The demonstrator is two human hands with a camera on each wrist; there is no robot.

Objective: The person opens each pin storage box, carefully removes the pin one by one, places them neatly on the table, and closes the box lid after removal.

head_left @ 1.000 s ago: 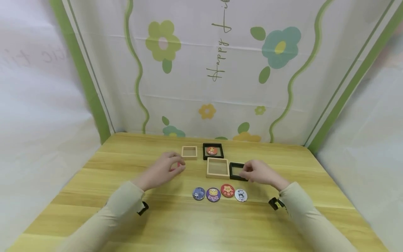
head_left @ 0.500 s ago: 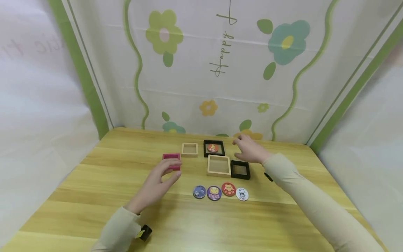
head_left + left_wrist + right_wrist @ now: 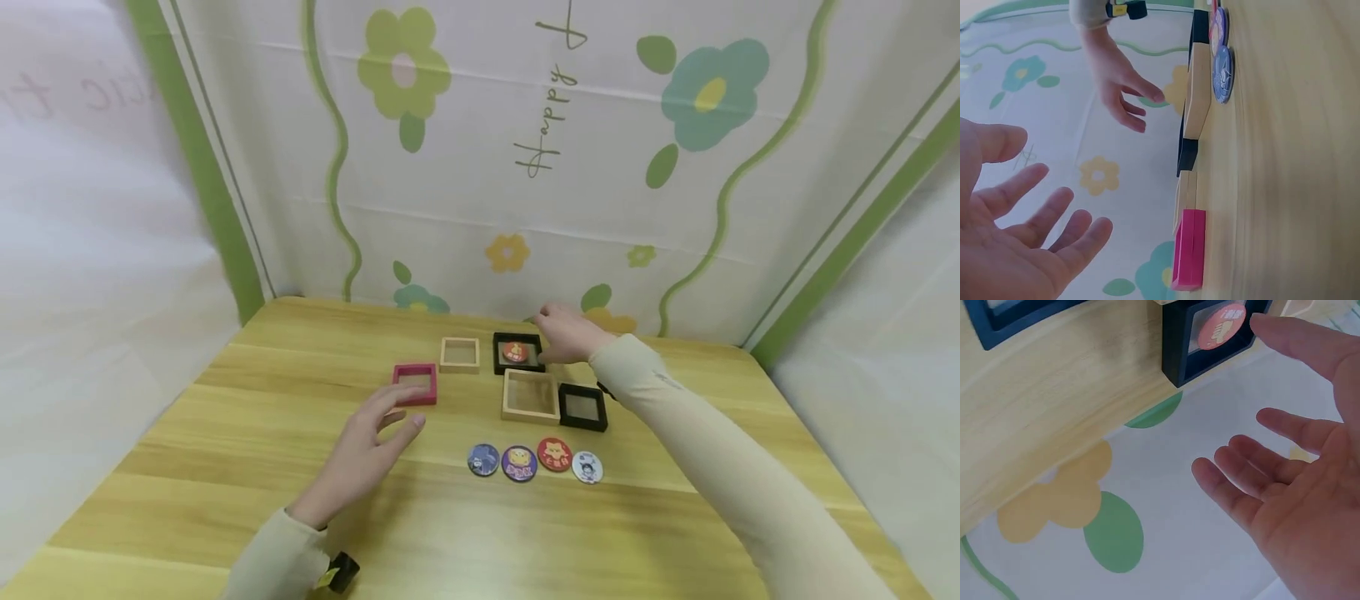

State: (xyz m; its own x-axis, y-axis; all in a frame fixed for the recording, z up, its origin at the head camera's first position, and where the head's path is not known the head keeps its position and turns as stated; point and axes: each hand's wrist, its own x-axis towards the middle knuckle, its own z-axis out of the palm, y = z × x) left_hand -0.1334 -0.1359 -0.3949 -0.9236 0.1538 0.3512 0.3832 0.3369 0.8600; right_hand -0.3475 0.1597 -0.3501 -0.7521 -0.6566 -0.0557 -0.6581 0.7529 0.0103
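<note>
My right hand (image 3: 567, 333) is beside the rear black square frame (image 3: 498, 364), which has a round red badge (image 3: 515, 352) in it. In the right wrist view its fingers are apart with nothing between them, and the thumb (image 3: 1297, 339) is close to the frame's rim; I cannot tell whether they touch. Hovering near the pink frame (image 3: 414, 401), my left hand (image 3: 356, 462) holds nothing, its fingers loosely spread. A small light wooden frame (image 3: 460, 368) lies between the pink and rear black frames. The larger wooden frame (image 3: 530, 416) adjoins another black frame (image 3: 583, 422).
In front of the frames, several round badges lie in a row: blue (image 3: 483, 459), purple (image 3: 519, 463), red (image 3: 555, 454) and white (image 3: 587, 467). The wooden table (image 3: 465, 533) ends at a flowered backdrop cloth (image 3: 442, 192).
My right hand has left the front black frame and moved back and left to the rear black one. The left hand has drawn back from the pink frame, uncovering it.
</note>
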